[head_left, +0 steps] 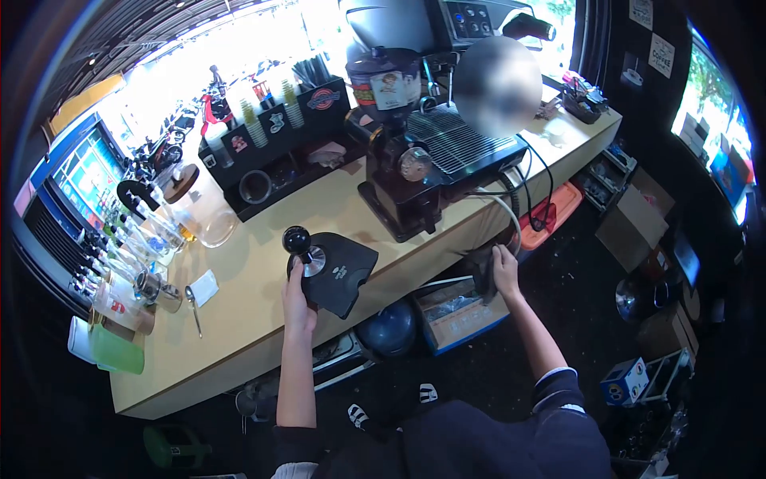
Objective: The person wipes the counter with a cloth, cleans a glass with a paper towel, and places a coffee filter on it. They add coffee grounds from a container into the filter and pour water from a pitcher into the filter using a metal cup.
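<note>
My left hand (298, 307) is closed at the left edge of a black tamping mat (341, 275), a finger reaching up beside the tamper. The tamper (296, 240), with a round black knob and a shiny metal base, stands on the mat. Whether the mat is lifted or resting at the counter's front edge I cannot make out. Past the counter's edge, my right hand (504, 270) is closed around a dark cloth (483, 274) that hangs down. A dark coffee grinder (399, 184) stands on the counter between and beyond my hands.
An espresso machine with a slatted drip tray (459, 142) occupies the back right of the wooden counter (247, 319). Cables hang off its front. Pump bottles (163, 227), a glass jar (211, 219), a long spoon (194, 311) and a green container (120, 349) are at left. Below sits a cardboard box (467, 329).
</note>
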Demonstrator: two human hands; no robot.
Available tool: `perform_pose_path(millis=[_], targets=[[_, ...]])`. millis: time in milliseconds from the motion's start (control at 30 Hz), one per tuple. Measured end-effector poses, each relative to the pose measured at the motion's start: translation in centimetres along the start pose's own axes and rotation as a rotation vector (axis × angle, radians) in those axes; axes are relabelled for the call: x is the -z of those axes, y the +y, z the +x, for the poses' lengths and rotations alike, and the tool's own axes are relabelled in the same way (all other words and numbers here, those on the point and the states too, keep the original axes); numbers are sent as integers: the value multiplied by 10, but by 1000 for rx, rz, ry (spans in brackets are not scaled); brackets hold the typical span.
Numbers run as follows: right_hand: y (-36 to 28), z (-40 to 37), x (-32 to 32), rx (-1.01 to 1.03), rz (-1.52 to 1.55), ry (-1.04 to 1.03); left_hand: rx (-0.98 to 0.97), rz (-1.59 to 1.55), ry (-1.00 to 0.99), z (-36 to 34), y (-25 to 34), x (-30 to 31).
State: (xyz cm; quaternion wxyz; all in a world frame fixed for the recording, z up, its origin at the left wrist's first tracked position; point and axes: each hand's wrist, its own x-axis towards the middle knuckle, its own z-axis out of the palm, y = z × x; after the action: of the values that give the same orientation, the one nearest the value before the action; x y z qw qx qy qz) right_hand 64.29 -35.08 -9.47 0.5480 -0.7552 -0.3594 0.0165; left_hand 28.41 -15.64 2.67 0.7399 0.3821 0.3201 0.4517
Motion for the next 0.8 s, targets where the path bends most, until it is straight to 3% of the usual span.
perform_pose_path(millis=[67, 167, 300, 400, 467, 533, 567, 600, 700, 767, 800], targets=[[-25, -2, -5, -69, 127, 23, -3, 30, 10, -1, 8, 7], [-87, 7, -25, 130, 471, 84, -63, 15, -11, -3, 22, 19], [-159, -2, -55, 102, 592, 63, -82, 4, -7, -9, 42, 40], [-218, -18, -94, 220, 587, 4, -119, 1, 6, -9, 56, 60], [-249, -28, -114, 347, 429, -268, -147, -6, 17, -12, 67, 76], [-234, -32, -159, 624, -54, -357, -175, -10, 29, -17, 78, 93], [-234, -38, -175, 622, -174, -484, -193, -18, 49, -21, 83, 101], [-228, -46, -196, 628, -168, -491, -210, -25, 68, -24, 87, 109], [-230, -62, -260, 567, -637, -552, -210, -36, 102, -33, 95, 128], [-263, -80, -284, 600, -658, -691, -204, -38, 116, -32, 94, 139], [-230, -91, -337, 625, -325, -754, -197, -36, 123, -32, 94, 143]])
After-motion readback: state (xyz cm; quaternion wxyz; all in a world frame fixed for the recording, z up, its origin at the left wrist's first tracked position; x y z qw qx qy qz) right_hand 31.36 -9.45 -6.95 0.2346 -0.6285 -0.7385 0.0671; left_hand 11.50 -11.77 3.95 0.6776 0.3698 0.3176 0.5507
